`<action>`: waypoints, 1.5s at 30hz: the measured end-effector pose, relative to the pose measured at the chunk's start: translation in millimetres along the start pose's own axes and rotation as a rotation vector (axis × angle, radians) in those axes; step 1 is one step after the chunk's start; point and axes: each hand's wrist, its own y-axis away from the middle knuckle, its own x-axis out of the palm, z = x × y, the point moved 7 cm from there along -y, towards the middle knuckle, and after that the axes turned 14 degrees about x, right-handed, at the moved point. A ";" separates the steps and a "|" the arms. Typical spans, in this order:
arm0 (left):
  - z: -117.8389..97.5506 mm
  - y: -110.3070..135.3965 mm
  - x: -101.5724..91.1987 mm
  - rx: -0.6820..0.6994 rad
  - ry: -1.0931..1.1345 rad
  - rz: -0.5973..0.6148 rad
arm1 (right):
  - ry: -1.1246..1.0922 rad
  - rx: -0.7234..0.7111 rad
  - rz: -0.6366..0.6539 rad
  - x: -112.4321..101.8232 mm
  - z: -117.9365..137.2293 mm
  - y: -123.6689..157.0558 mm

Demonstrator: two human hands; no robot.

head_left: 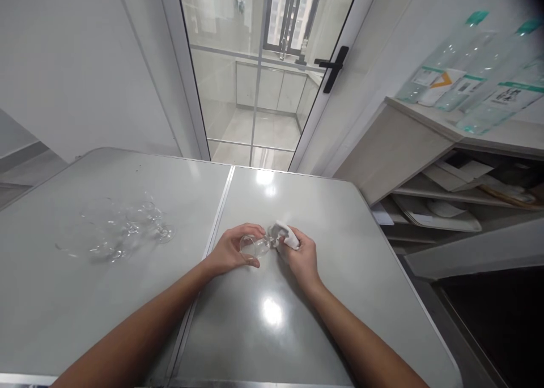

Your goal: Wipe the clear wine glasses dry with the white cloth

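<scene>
A clear stemmed glass [256, 247] lies sideways between my hands, low over the table's middle. My left hand [233, 249] is curled round its bowl, with the rim toward the palm. A white cloth [285, 232] is pinched in my right hand [302, 256] and wraps the stem and foot end, so that end is partly hidden. Off to the left, several clear glasses [131, 229] lie in a cluster on the table; their outlines overlap and are hard to separate.
The glossy grey table [348, 308] has a metal seam [220, 207] running across it. Beyond its far edge stands a glass door with a black handle [335, 69]. At the right, a wooden shelf [408, 150] carries large plastic bottles [461, 90] on top and trays below.
</scene>
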 end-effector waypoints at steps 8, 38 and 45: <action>-0.1 0.4 -4.8 0.069 0.069 0.030 | -0.244 0.159 0.157 12.7 -6.4 0.5; 1.1 1.7 -3.0 -0.036 0.105 -0.003 | -0.067 0.111 0.136 14.1 -15.8 -2.8; 3.9 1.3 -9.0 -0.038 0.133 -0.088 | 0.234 -0.004 -0.061 4.0 -4.2 3.4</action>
